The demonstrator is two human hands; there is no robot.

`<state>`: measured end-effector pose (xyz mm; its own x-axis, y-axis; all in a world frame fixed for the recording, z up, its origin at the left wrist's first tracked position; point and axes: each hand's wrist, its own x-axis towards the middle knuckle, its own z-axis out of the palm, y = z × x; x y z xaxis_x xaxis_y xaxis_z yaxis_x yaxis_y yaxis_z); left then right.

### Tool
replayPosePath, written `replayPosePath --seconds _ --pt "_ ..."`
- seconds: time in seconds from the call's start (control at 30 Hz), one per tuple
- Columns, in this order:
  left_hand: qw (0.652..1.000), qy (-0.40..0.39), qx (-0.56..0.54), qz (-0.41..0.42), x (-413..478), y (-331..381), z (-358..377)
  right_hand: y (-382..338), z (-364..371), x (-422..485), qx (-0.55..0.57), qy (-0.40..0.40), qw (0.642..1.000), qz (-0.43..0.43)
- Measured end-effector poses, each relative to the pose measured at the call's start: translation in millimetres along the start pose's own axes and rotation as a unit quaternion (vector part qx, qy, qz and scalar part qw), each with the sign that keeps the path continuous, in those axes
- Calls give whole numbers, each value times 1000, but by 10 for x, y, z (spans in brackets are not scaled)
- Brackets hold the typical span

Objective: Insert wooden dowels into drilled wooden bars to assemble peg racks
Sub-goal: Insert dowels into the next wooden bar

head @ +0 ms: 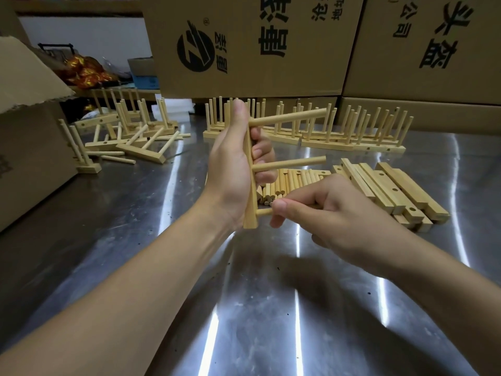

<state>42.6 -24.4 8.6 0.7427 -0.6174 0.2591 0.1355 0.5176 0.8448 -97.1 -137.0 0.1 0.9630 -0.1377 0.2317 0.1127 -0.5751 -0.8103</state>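
Note:
My left hand [233, 164] grips a drilled wooden bar [250, 185] held upright above the steel table. Two dowels stick out of the bar to the right, an upper dowel [290, 117] and a middle dowel [291, 163]. My right hand [328, 213] pinches a third dowel [264, 212] whose end sits in the bar's lowest hole. Behind my hands lies a pile of loose dowels [292, 180], and to its right a stack of drilled bars [390, 188].
Finished peg racks [349, 128] stand in rows at the back of the steel table [189, 267]. More racks [130, 131] lie tumbled at the left next to an open cardboard box [29, 137]. Large printed cartons [271, 50] wall off the rear.

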Motion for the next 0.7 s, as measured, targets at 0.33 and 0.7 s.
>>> replayPosePath --seconds 0.33,0.7 --pt "997 31 72 4 16 -86 -10 87 8 33 39 -44 996 65" --pt "991 71 70 -86 104 -27 -91 113 72 16 -345 17 933 -99"
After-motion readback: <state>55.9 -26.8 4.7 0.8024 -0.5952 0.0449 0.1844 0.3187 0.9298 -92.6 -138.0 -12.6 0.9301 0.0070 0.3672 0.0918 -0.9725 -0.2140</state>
